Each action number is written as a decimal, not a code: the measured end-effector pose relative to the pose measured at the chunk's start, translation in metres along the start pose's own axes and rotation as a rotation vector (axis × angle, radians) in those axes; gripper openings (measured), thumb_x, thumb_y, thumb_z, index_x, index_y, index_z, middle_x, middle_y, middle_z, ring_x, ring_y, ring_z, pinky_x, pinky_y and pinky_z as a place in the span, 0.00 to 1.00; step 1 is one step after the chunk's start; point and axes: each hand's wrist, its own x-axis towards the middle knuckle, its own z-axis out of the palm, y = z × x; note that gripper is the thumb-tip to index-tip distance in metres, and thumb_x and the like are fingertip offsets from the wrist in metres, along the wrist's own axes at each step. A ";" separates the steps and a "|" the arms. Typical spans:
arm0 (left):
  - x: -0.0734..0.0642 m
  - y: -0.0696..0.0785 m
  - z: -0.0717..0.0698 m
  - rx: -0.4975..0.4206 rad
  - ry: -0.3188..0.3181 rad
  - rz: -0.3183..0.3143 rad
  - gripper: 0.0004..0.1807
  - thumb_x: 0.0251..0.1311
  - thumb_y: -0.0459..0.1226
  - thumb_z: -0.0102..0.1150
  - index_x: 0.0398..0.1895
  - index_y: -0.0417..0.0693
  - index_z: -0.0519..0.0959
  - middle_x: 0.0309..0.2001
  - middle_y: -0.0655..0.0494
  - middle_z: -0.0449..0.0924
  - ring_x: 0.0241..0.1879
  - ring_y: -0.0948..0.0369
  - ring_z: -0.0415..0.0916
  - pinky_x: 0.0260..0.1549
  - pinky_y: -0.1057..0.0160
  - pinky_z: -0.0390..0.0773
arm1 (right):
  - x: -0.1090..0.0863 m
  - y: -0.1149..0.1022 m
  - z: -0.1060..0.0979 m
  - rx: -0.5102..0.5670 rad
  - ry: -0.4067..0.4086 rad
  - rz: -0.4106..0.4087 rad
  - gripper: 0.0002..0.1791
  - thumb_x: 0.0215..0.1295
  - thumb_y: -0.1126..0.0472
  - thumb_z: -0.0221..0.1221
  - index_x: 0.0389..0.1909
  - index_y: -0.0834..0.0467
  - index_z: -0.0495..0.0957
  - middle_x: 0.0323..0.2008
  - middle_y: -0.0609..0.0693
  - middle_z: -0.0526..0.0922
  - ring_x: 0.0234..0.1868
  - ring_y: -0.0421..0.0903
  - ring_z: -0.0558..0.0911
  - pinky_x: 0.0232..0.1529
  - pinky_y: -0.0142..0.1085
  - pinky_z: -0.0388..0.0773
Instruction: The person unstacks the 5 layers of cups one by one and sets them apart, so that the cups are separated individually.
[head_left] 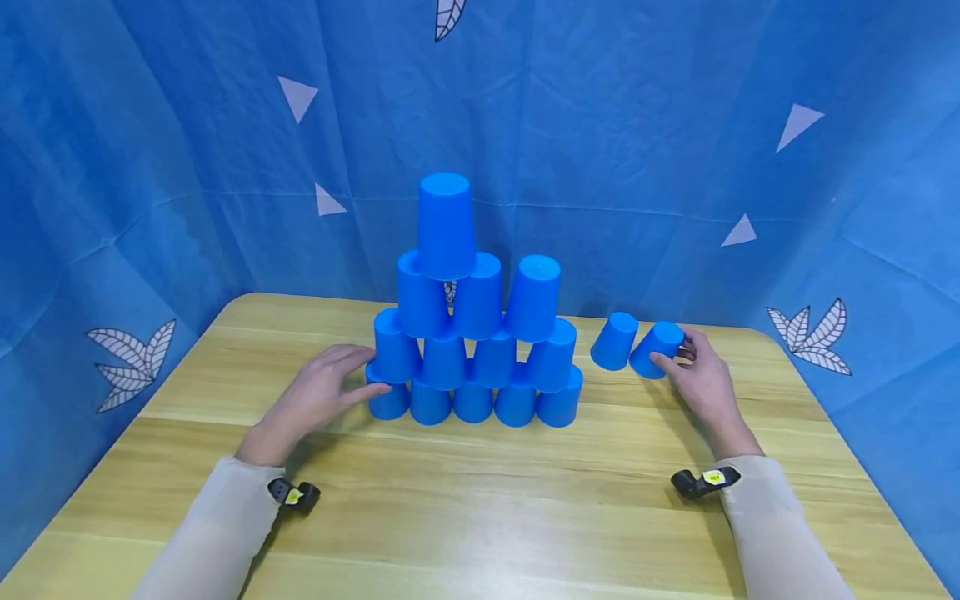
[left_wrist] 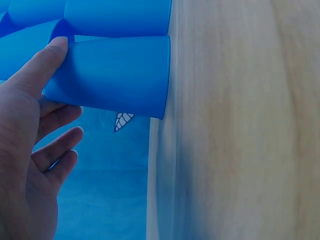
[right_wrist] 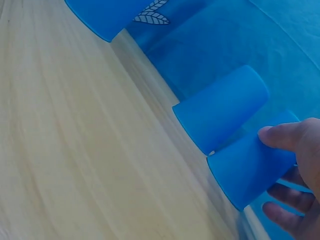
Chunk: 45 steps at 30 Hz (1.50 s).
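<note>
Upside-down blue plastic cups stand stacked in a stepped wall in the head view. The bottom row [head_left: 473, 404] and second row [head_left: 444, 362] hold several cups each, the third row [head_left: 478, 300] holds three, and a single top cup [head_left: 446, 229] sits over its left two. My left hand [head_left: 311, 400] is at the wall's left end, thumb in front of the lower left cup [left_wrist: 112, 75], fingers loosely spread beside it; its index finger is partly hidden. My right hand [head_left: 705, 379] grips a separate blue cup [head_left: 654, 352] between thumb and fingers.
Another upside-down blue cup [head_left: 615, 342] stands just left of the gripped one, right of the wall. Everything is on a light wooden table [head_left: 480, 517]. A blue patterned curtain [head_left: 600, 125] hangs behind and around its far edge.
</note>
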 end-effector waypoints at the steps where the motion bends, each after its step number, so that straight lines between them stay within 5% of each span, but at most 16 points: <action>1: 0.000 0.000 0.000 0.001 0.001 0.001 0.34 0.58 0.57 0.64 0.59 0.41 0.78 0.56 0.46 0.79 0.59 0.47 0.73 0.58 0.43 0.72 | 0.000 0.000 0.001 0.000 -0.001 0.005 0.43 0.68 0.47 0.60 0.71 0.70 0.54 0.64 0.74 0.65 0.62 0.71 0.69 0.59 0.59 0.71; 45: -0.001 -0.001 0.002 -0.007 0.034 0.026 0.32 0.58 0.53 0.66 0.58 0.41 0.79 0.55 0.46 0.80 0.58 0.47 0.74 0.56 0.42 0.73 | -0.002 0.006 0.007 -0.068 -0.092 0.082 0.46 0.69 0.45 0.58 0.72 0.71 0.49 0.66 0.75 0.61 0.63 0.72 0.67 0.60 0.63 0.66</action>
